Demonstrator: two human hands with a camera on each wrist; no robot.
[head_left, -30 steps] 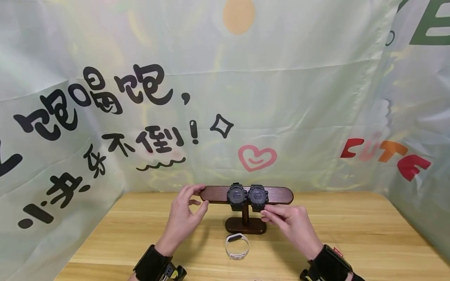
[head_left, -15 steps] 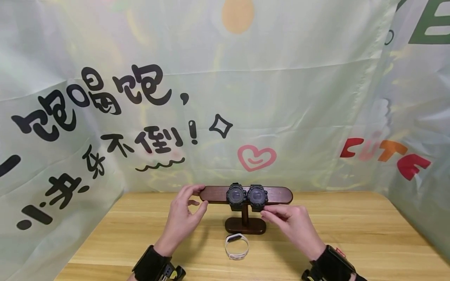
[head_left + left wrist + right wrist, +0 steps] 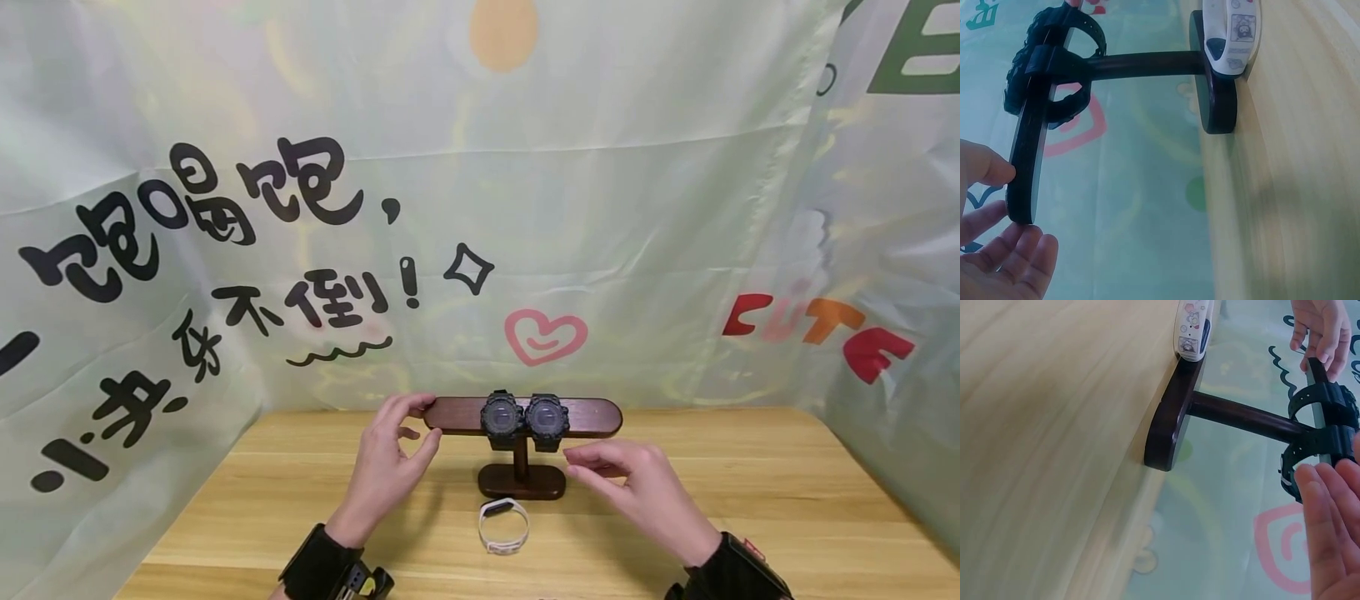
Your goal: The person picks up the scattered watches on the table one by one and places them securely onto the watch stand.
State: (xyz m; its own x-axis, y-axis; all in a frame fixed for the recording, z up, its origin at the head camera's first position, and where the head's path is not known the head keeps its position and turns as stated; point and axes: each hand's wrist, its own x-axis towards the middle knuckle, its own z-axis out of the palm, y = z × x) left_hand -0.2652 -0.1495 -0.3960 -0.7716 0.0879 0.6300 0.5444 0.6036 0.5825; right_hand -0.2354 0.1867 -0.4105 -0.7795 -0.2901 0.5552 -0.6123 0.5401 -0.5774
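A dark brown wooden watch stand (image 3: 521,482) stands upright on the table. Two black digital watches, the left one (image 3: 502,417) and the right one (image 3: 547,418), hang side by side at the middle of its crossbar. My left hand (image 3: 386,458) holds the crossbar's left end, thumb on one side and fingers round the tip, as the left wrist view shows on the bar (image 3: 1027,162). My right hand (image 3: 633,483) is just right of and below the right watch, apart from it, with fingers loosely extended and nothing between them. In the right wrist view its fingers (image 3: 1322,519) are nearly straight.
A white wristband (image 3: 504,527) with a dark screen stands looped in front of the stand's base. The wooden table (image 3: 750,492) reaches back to a printed cloth backdrop (image 3: 637,250) close behind the stand.
My right hand has let go of the right watch's strap and drawn back slightly to the right and down. The left hand keeps its hold on the crossbar; stand and watches look unmoved.
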